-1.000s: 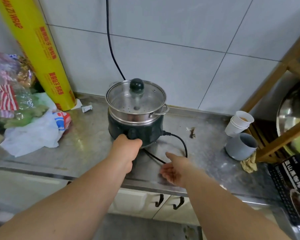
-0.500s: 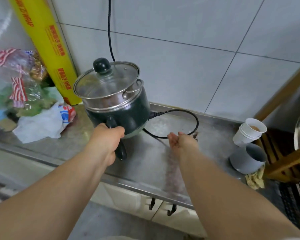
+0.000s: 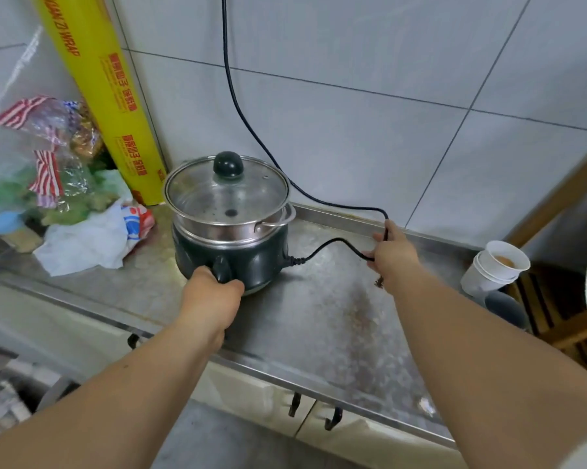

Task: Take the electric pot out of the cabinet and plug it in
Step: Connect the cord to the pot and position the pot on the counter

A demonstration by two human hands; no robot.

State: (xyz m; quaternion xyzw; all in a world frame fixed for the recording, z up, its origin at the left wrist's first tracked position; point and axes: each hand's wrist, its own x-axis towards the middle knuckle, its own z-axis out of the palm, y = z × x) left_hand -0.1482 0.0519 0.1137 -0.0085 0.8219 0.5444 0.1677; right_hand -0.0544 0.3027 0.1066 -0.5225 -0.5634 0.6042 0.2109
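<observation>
Since the earlier frame the pot (image 3: 229, 225) has come down from its tilted lift and now sits flat on the worktop (image 3: 322, 319), left of centre in the frame and just beside the yellow roll of wrap (image 3: 106, 93), while the right hand (image 3: 391, 253) has moved from an open, empty reach to the cord (image 3: 325, 247). The left hand (image 3: 212, 294) has its grip closed around the pot's dark handle at the front of the base. The right hand's grip is narrow, pinched on the cord at a bend near the back edge of the worktop, right of the pot. The glass lid (image 3: 226, 189) is on, upright, with its knob on top. From the pinch the cord runs up the tiled wall (image 3: 369, 79) and out of the top of the frame, so the plug and any socket are not visible; it may already be plugged in above, but that cannot be told from here. Judging by this, the pot is out of the cabinet and set down, so the first part looks done. What seems left is tidying the cord and confirming the plug is in, then letting go of the handle. The paper cups (image 3: 495, 265) at the right edge stand well apart from the pot.
</observation>
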